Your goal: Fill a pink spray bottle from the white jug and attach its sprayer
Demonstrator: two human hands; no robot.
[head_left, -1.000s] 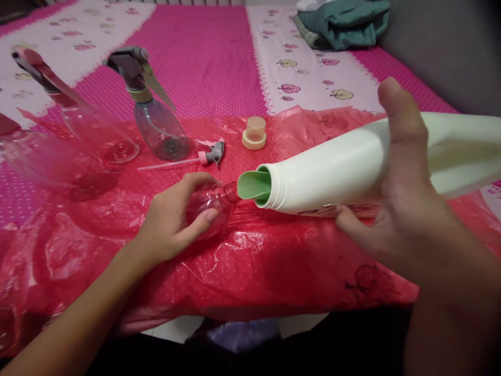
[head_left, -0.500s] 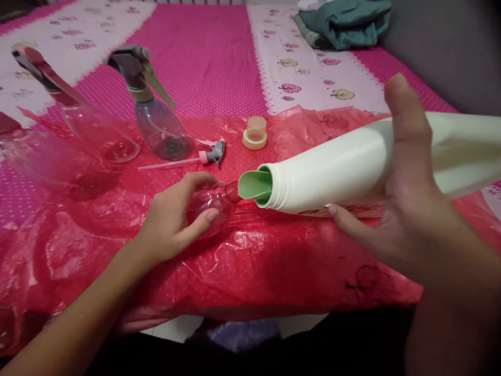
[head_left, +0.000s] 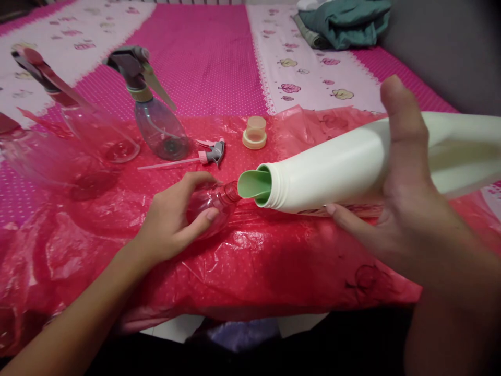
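Note:
My left hand (head_left: 178,216) is wrapped round a small clear spray bottle (head_left: 215,206) that has no top on; its open neck points right. In my right hand (head_left: 410,198) is a big white jug (head_left: 336,167), tipped nearly on its side. The jug's green pouring spout (head_left: 253,184) is right at the small bottle's mouth. I cannot make out any liquid flowing. Just beyond my left hand lies a pink and grey spray trigger (head_left: 213,154) with its thin tube. A pale translucent cap (head_left: 255,133) stands behind the spout.
Red plastic sheeting (head_left: 274,261) covers the near part of a bed with a pink patterned sheet (head_left: 203,57). Upright at the left are a grey-topped spray bottle (head_left: 160,125), a pink-topped one (head_left: 97,130) and another clear bottle (head_left: 50,162). Folded green cloth (head_left: 346,23) lies far right.
The jug and my right hand have shifted very slightly left. My left hand and the small bottle stay in place.

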